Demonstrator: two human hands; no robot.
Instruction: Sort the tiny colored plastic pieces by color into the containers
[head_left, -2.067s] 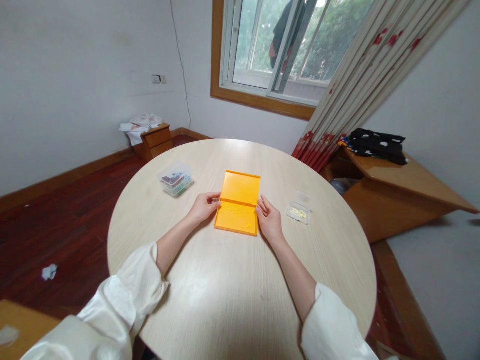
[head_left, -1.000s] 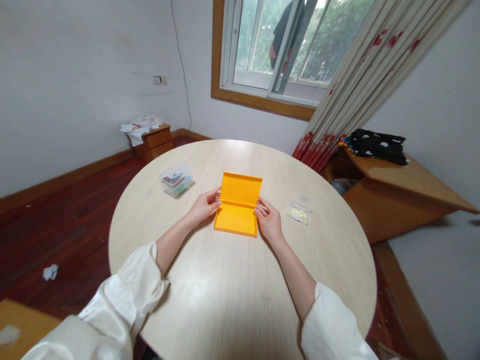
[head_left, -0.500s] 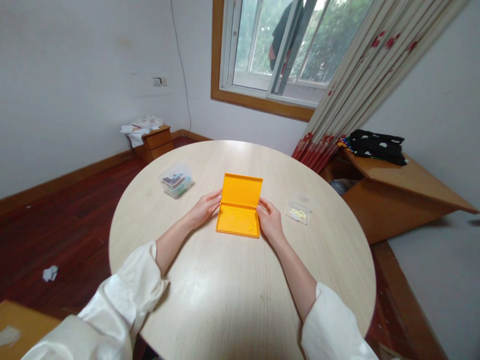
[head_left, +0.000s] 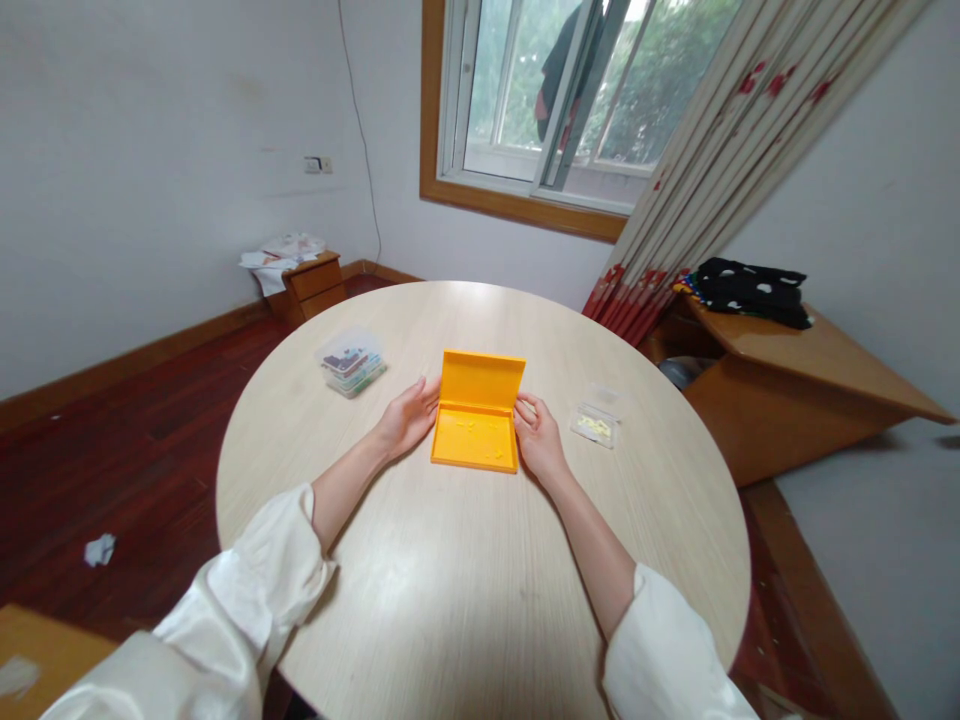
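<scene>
A yellow plastic case (head_left: 474, 452) lies on the table in front of me, its hinged lid (head_left: 482, 378) raised and tilted back. Several small yellow pieces are scattered on the floor of its lower half. At the case's left side is my left hand (head_left: 409, 418), fingers stretched out with the thumb lifted away; the fingertips are partly hidden by the case. My right hand (head_left: 538, 437) grips the right side near the hinge, fingers curled against the edge. Right of that hand sits a small clear box (head_left: 595, 425) holding pale yellow pieces.
Clear plastic boxes (head_left: 351, 362) with coloured contents are stacked at the left of the round table (head_left: 480, 590). A wooden cabinet (head_left: 795, 390) with dark folded cloth (head_left: 754, 292) on it stands beyond the right edge. Papers lie on a small drawer unit (head_left: 315, 282) at the back left.
My left thumb has lifted off the case and the left fingers have loosened. The lid leans slightly further back. My right hand stays at the case's right side.
</scene>
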